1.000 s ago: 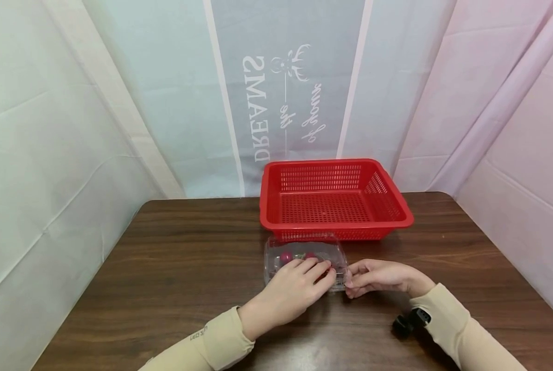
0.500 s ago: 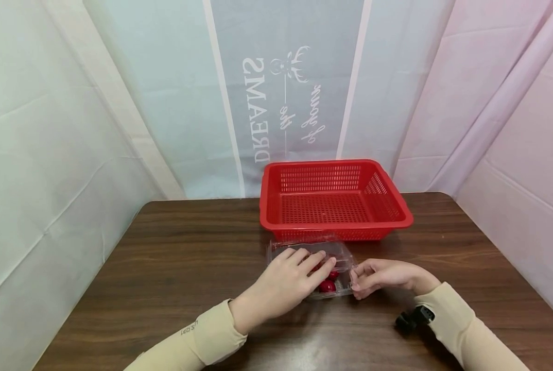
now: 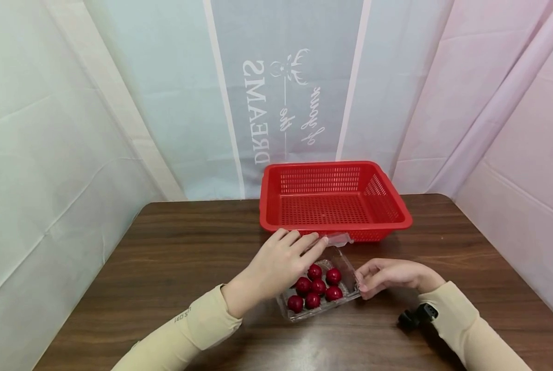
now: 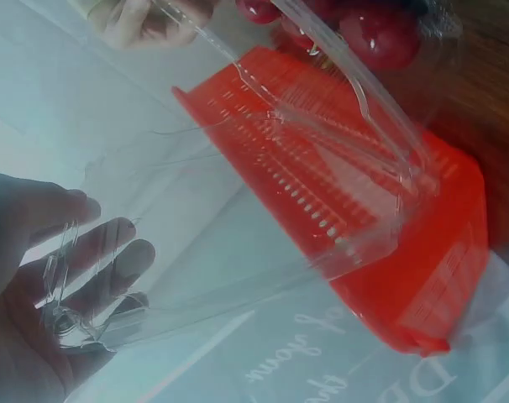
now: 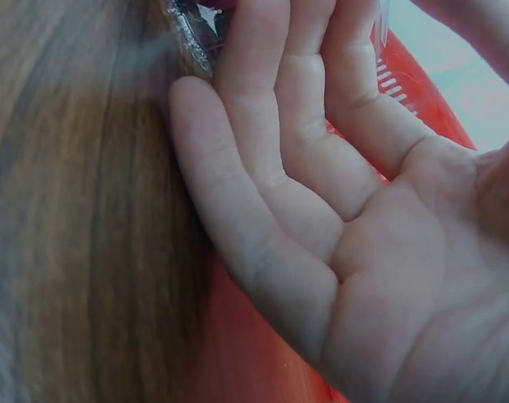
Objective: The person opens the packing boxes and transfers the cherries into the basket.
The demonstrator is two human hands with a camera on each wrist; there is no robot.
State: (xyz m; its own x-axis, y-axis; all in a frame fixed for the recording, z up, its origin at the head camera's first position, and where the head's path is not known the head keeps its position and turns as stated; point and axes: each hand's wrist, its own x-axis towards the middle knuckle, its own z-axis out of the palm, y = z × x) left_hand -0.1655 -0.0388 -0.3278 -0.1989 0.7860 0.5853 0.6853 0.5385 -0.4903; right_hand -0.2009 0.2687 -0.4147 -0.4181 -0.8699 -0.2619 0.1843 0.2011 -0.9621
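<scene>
In the head view, a clear plastic clamshell box [image 3: 299,314] sits on the table with its lid [image 3: 339,239] raised. Several glossy, round, dark red fruits [image 3: 318,286] lie inside; their kind is unclear. My left hand [image 3: 278,263] holds the lid's free edge. The left wrist view shows the see-through lid [image 4: 355,243] running into that hand [image 4: 36,294], its edge between thumb and fingers. My right hand [image 3: 392,275] grips the box's right front corner. Its curled fingers fill the right wrist view, and the fingertips on the box [image 5: 191,42] are partly hidden there.
A red perforated plastic basket [image 3: 323,226] stands right behind the box, near the table's back edge. Brown wood-grain table [image 3: 188,247] surrounds them. Pale cloth curtains [image 3: 109,129] hang along the back and both sides. A small black device [image 3: 417,315] is at the right sleeve.
My left hand has lifted the lid up and back, uncovering the red fruits. The box has slid and turned slightly toward me. My right hand has shifted slightly rightward while holding its corner.
</scene>
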